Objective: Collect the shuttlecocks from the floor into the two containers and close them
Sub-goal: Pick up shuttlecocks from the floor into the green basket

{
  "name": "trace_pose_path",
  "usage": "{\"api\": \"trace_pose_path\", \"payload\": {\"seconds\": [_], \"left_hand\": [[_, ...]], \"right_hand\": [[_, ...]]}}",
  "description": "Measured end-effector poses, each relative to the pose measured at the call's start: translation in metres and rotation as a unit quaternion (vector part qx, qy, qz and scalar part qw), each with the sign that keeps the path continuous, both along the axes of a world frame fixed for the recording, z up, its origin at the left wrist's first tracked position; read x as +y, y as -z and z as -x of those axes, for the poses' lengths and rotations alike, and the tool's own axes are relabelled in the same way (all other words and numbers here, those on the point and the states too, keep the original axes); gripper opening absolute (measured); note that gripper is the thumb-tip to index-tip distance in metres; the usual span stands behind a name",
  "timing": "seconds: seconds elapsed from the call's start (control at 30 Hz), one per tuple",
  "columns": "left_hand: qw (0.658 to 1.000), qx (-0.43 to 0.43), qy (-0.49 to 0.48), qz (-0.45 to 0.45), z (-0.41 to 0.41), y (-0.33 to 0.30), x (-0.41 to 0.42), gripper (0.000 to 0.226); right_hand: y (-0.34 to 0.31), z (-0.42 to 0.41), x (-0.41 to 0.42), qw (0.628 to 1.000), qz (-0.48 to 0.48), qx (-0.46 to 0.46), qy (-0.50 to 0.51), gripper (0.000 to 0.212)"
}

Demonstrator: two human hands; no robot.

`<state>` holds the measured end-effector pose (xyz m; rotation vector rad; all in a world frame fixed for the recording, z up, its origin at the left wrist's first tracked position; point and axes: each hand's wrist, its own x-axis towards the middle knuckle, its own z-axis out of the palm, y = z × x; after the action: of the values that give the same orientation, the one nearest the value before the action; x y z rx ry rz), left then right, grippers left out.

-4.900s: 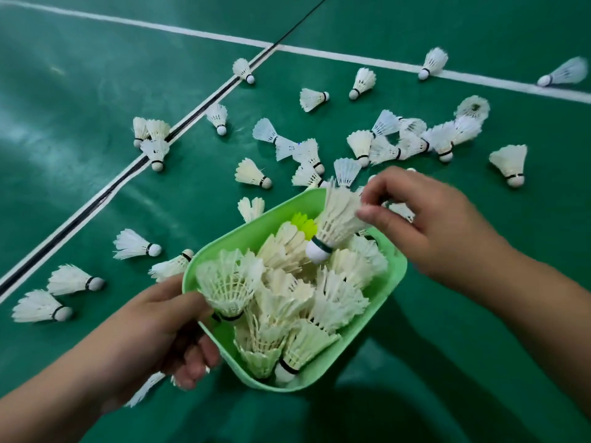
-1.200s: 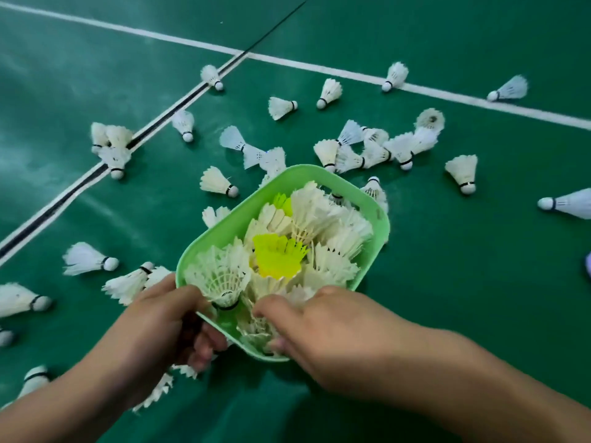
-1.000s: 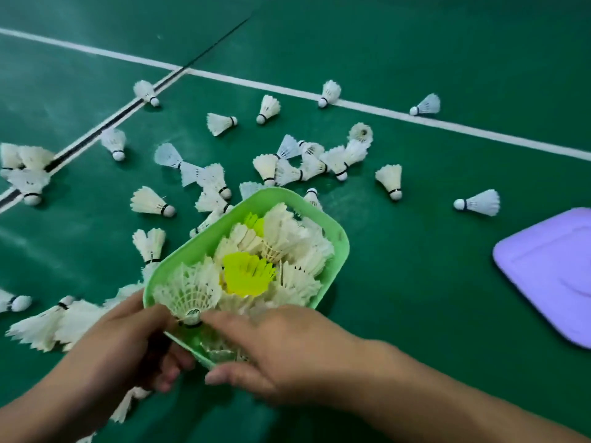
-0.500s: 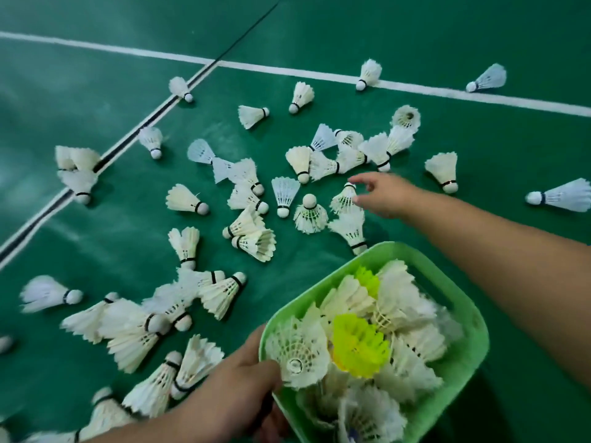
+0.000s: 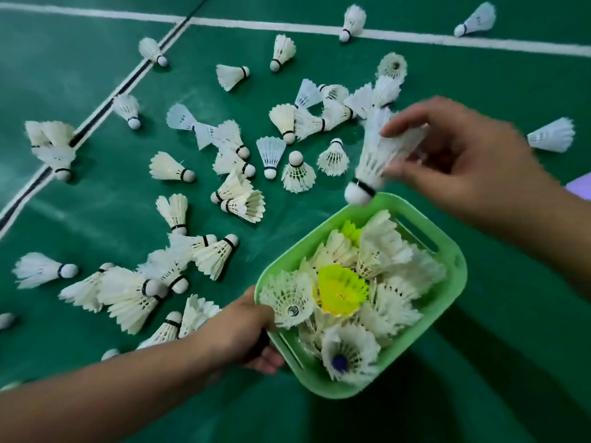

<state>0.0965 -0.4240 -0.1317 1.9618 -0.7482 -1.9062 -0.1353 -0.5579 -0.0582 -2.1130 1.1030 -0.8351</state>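
A light green plastic container (image 5: 443, 311) is piled with white shuttlecocks and two yellow ones (image 5: 343, 289). My left hand (image 5: 243, 334) grips its near-left rim and holds it above the floor. My right hand (image 5: 460, 161) pinches a white shuttlecock (image 5: 372, 158) by its feathers, cork end down, just above the container's far rim. Several more white shuttlecocks (image 5: 172, 167) lie scattered over the green court floor to the left and beyond the container.
White court lines (image 5: 415, 36) cross the far floor, and a black-and-white line (image 5: 105, 100) runs diagonally at the left. A sliver of a purple lid (image 5: 580, 190) shows at the right edge. Bare green floor lies at the lower right.
My right hand has lifted a shuttlecock off the floor and brought it back over the container's far rim. The container stays held by my left hand.
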Motion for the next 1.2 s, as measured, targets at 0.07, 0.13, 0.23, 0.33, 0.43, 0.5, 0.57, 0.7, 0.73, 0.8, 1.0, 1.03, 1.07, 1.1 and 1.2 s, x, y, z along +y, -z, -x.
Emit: {"api": "trace_pose_path", "payload": {"seconds": [0.07,0.13,0.23,0.33,0.43,0.5,0.57,0.7,0.73,0.8,1.0,1.03,1.07,1.1,1.2], "left_hand": [[1.0,-0.002,-0.002,-0.001,0.003,0.002,-0.005,0.028],[1.0,0.0,0.001,-0.005,0.011,0.003,-0.013,0.027],[1.0,-0.005,0.009,0.0,0.02,0.005,-0.024,0.026],[1.0,-0.006,0.015,0.0,0.026,0.007,-0.03,0.024],[1.0,-0.005,0.024,-0.006,0.027,0.006,-0.031,0.023],[0.999,-0.011,0.032,-0.008,0.025,0.006,-0.032,0.023],[0.999,-0.017,0.041,-0.014,0.029,0.004,-0.036,0.023],[0.997,-0.022,0.074,-0.016,0.045,0.0,-0.053,0.021],[0.996,-0.02,0.09,-0.013,0.061,0.001,-0.061,0.019],[0.994,-0.022,0.103,0.003,0.08,0.0,-0.073,0.019],[0.984,-0.034,0.172,0.043,0.179,0.014,-0.11,0.017],[0.98,-0.043,0.188,0.055,0.196,0.017,-0.115,0.016],[0.976,-0.051,0.2,0.066,0.21,0.019,-0.12,0.016],[0.973,-0.057,0.209,0.077,0.222,0.021,-0.124,0.016],[0.961,-0.069,0.242,0.112,0.244,0.024,-0.133,0.018]], "right_hand": [[-0.003,0.011,0.052,0.993,0.01,0.087,-0.076,0.041],[0.014,0.02,0.08,0.978,0.051,0.175,-0.105,0.046],[0.043,0.022,0.096,0.97,0.033,0.209,-0.123,0.04],[0.064,0.021,0.103,0.932,0.076,0.313,-0.167,0.019],[0.071,0.011,0.104,0.901,-0.015,0.379,-0.208,0.023],[0.065,0.006,0.102,0.89,-0.062,0.393,-0.221,0.032],[0.053,0.012,0.1,0.892,-0.087,0.385,-0.22,0.051],[0.03,0.047,0.091,0.954,-0.082,0.267,-0.107,0.079],[0.027,0.072,0.087,0.967,-0.075,0.24,-0.048,0.079],[0.034,0.12,0.072,0.967,-0.048,0.235,0.085,0.068],[0.089,0.332,0.099,0.695,-0.298,0.444,0.481,0.059],[0.104,0.353,0.12,0.662,-0.356,0.438,0.494,0.06],[0.117,0.367,0.14,0.644,-0.4,0.425,0.494,0.057],[0.132,0.377,0.159,0.64,-0.431,0.412,0.484,0.05],[0.163,0.389,0.195,0.675,-0.443,0.405,0.428,0.012]]}}
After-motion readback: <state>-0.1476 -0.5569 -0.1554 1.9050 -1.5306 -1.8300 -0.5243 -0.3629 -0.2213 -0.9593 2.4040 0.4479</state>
